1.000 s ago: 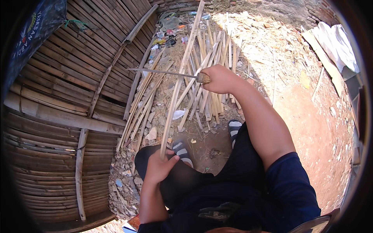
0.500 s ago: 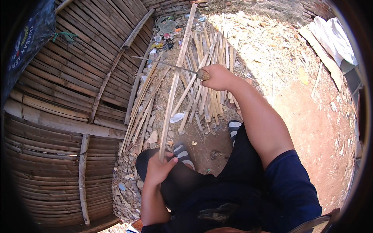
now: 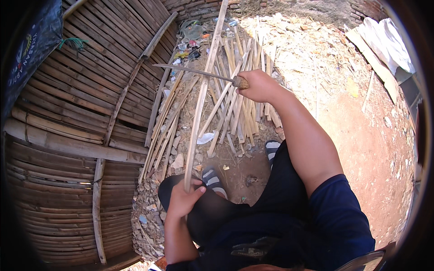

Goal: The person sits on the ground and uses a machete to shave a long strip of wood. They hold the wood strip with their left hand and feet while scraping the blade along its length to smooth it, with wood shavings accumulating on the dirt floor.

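Note:
My left hand (image 3: 183,198) is closed around the near end of a long split bamboo strip (image 3: 197,113), low down beside my left knee. The strip slants up and away, its far end reaching the top edge of the picture. In my right hand (image 3: 257,86), held out at arm's length, is the wooden handle of a machete (image 3: 194,71). Its long narrow blade points left and lies across the strip a little beyond its middle. Whether the edge bites into the bamboo I cannot tell.
Several cut bamboo strips (image 3: 246,113) lie in a pile on the ground ahead, with more strips (image 3: 165,131) along the left. A bamboo slat wall (image 3: 90,90) rises at the left. A brick wall (image 3: 199,11) stands at the back, and a white sack (image 3: 384,43) lies at the far right.
The machete's handle has shifted slightly right and its blade lies nearer level across the strip. The strip's far end has risen to the picture's top edge. My left hand has barely moved.

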### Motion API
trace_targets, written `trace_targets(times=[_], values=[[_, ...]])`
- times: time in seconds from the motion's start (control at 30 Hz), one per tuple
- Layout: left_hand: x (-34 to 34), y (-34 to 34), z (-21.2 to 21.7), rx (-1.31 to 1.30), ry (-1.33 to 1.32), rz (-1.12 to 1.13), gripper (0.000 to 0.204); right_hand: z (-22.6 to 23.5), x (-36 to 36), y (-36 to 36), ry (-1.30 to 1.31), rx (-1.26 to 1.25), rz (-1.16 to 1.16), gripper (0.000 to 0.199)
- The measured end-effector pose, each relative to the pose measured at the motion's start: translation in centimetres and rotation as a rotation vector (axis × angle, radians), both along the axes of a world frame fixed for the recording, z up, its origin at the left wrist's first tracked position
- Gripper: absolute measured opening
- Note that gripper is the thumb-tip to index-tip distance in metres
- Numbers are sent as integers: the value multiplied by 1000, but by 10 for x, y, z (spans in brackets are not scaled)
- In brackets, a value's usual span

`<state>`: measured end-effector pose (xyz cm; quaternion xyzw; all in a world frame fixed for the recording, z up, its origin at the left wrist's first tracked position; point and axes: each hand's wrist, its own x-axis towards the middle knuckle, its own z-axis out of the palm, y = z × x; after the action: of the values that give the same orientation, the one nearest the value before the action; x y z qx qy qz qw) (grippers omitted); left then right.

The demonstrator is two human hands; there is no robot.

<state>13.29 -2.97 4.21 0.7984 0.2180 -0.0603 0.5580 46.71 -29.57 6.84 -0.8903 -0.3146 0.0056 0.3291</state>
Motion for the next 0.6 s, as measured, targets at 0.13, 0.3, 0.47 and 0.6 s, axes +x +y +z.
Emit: trace_targets(times=[0.13,0.3,0.47,0.6], values=[[-1,4,-6,-91,-16,0,26,27,-43,22,-90,-244,222,25],[-9,4,0,-58,-4,5,26,31,-44,14,-157,-276,270,25],[-52,15,16,-50,-53,43,32,24,-9,-16,-130,116,-65,27],[-82,7,24,175,-49,140,77,33,-30,-4,-138,-25,144,29]])
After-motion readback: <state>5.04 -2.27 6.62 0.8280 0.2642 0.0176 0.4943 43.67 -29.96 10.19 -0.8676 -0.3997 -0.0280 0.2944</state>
